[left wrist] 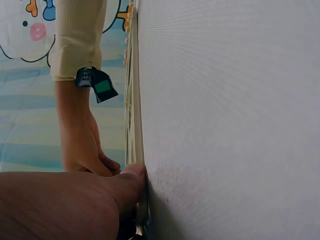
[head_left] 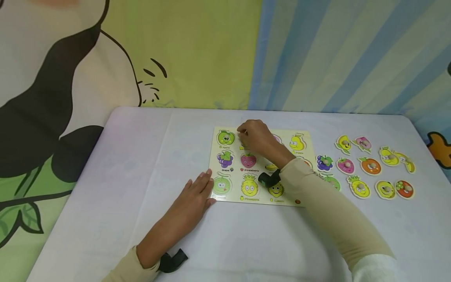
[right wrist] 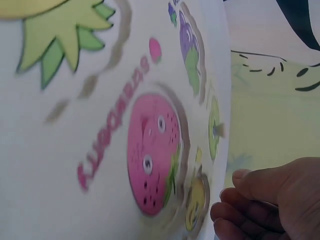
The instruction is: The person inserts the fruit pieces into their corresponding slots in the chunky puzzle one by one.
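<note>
A fruit puzzle board with printed, labelled fruit slots lies on the white table. My left hand rests at its lower left corner, fingers extended along the left edge and thumb at the near edge. Over the top row, my right hand hovers with bent fingers, holding nothing. It partly hides a yellow fruit slot and others behind the wrist. An apple piece with a knob sits in the top left slot. Below the right hand is the strawberry slot.
Several loose knobbed fruit pieces lie right of the board, among them grapes, a strawberry, an orange, a pineapple and a tomato. The right forearm partly covers a melon piece. A cartoon-printed backdrop stands behind the table.
</note>
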